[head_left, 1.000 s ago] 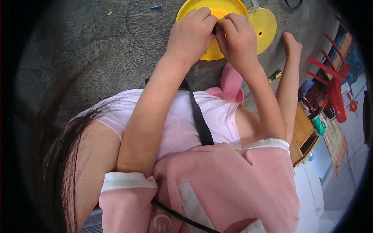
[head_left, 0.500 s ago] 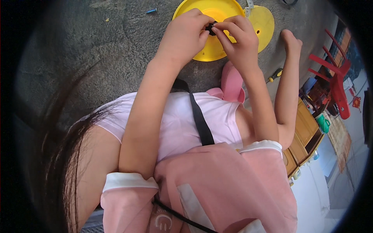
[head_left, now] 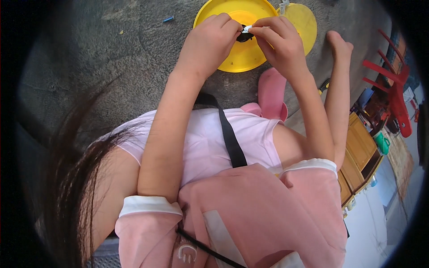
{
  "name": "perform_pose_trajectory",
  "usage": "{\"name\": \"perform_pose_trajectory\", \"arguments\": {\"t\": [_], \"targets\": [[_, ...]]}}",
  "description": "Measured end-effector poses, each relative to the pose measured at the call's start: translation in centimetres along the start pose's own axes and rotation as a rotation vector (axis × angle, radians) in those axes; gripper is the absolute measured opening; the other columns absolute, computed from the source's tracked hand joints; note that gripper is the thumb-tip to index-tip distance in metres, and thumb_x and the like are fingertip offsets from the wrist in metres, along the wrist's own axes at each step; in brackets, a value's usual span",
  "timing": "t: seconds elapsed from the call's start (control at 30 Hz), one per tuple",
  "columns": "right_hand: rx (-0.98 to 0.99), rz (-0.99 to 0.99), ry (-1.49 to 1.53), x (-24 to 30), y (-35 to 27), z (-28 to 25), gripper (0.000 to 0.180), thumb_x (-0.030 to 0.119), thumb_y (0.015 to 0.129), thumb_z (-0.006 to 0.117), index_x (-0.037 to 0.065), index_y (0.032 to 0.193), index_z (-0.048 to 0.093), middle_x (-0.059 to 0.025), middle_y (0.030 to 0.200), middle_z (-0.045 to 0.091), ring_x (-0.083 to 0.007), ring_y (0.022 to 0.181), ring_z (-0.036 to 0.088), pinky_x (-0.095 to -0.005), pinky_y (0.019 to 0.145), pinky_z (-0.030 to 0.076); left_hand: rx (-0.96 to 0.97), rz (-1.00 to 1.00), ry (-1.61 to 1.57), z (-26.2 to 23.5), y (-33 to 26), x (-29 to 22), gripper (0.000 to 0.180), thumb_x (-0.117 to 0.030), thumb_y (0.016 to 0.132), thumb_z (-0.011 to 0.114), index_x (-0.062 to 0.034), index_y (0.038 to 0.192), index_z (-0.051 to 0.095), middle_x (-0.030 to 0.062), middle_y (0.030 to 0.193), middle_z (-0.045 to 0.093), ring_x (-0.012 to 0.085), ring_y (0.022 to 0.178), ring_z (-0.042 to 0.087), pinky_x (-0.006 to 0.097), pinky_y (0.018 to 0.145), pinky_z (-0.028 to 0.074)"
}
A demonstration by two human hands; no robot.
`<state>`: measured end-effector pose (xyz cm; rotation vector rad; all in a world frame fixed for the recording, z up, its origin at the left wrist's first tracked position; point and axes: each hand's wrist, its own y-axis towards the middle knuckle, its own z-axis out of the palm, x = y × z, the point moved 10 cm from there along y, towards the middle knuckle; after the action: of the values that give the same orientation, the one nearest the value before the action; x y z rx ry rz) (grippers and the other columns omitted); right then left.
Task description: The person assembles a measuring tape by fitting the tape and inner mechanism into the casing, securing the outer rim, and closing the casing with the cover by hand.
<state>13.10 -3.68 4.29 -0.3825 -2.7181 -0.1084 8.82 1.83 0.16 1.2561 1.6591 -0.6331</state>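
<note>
Head view: the left hand point(head_left: 211, 43) grips a black piece point(head_left: 244, 38) above the yellow dish point(head_left: 241, 63); the right hand point(head_left: 284, 44) pinches a white bit point(head_left: 246, 29) against it. Handling appears unfinished; a blue screw-like piece point(head_left: 168, 19) lies loose.

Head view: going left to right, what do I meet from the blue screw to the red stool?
Blue screw, left hand, black piece, right hand, yellow-and-black screwdriver, red stool.

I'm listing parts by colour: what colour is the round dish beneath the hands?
The round dish is yellow, best seen in the head view.
</note>
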Motion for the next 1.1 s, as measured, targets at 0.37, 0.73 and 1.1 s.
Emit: {"name": "perform_pose_trajectory", "arguments": {"t": [0.37, 0.73, 1.1], "targets": [[-0.046, -0.023, 0.044, 0.2, -0.2, 0.2, 0.020, -0.006, 0.059, 0.057, 0.002, 0.077, 0.055, -0.0072, 0.076, 0.052, -0.0216, 0.067, 0.051, -0.0280, 0.057, 0.042, -0.053, 0.112, 0.158, -0.1, 0.1, -1.2, 0.012, -0.006, 0.064, 0.056, -0.0063, 0.071, 0.047, 0.0055, 0.068, 0.047, 0.0216, 0.065, 0.050, 0.030, 0.054, 0.042], [0.035, 0.032, 0.206, -0.5, 1.0, 0.3, 0.018, -0.004, 0.063, 0.056, 0.005, 0.079, 0.056, -0.0060, 0.083, 0.053, -0.0192, 0.073, 0.054, -0.0249, 0.062, 0.044, 0.010, 0.176, 0.251, -0.2, 0.5, -1.1, 0.013, -0.006, 0.064, 0.056, -0.0060, 0.072, 0.046, 0.0061, 0.069, 0.046, 0.0219, 0.065, 0.049, 0.030, 0.054, 0.043], [0.032, -0.089, 0.333, 0.0, 2.5, -0.6, 0.015, -0.002, 0.061, 0.056, 0.003, 0.075, 0.054, -0.0095, 0.074, 0.051, -0.0243, 0.065, 0.051, -0.0289, 0.055, 0.042, -0.012, 0.191, 0.075, -1.3, 0.3, -1.0, 0.008, -0.010, 0.066, 0.056, -0.0068, 0.070, 0.050, 0.0039, 0.068, 0.049, 0.0201, 0.064, 0.051, 0.028, 0.053, 0.043]]}}
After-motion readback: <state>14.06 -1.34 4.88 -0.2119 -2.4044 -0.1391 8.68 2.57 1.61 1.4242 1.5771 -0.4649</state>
